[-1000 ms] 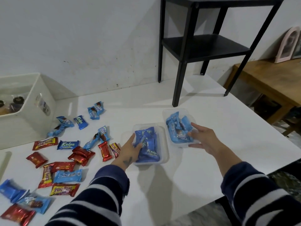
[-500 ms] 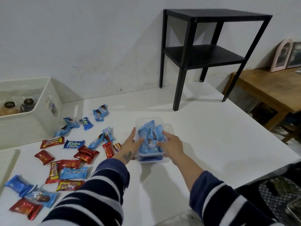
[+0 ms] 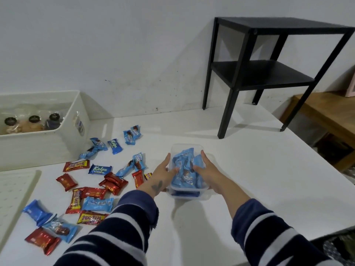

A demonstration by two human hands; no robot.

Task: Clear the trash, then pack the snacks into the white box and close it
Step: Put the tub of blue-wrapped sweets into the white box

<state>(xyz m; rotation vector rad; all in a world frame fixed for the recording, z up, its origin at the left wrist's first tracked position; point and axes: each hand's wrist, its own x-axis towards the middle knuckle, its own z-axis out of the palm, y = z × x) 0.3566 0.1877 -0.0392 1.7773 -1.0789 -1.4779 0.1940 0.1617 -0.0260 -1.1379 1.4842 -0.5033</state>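
1. Clear plastic tub, upper, rectangular, filled with light-blue foil snack packets. Sits stacked on item 2, toward the middle of the white desk, nearer its front edge than the wall.

2. Clear plastic tub, lower, holding dark-blue packets; only its front wall shows beneath item 1.

3. Left hand, sleeve navy with white stripes. Flat against the left wall of the upper tub, fingers straight, thumb lying over the rim onto the packets.

4. Right hand, same striped sleeve. Against the right wall of the upper tub, fingers fairly straight, thumb pressing the packets from above. Whether the fingers curl under the tub cannot be told.

5. Loose snack packets, red, light blue and dark blue, some lettered "Kalpa" and "beng-beng". Scattered over the left half of the desk, from the front-left corner up to item 6.

6. White plastic storage box, open-topped, at the back-left of the desk by the wall. Contains three clear packs with dark round labels.

7. Flat white dotted panel, at the desk's left edge.

8. Black two-tier metal stand, standing on the back-right corner of the desk.

9. Wooden table, beyond the desk's right edge.
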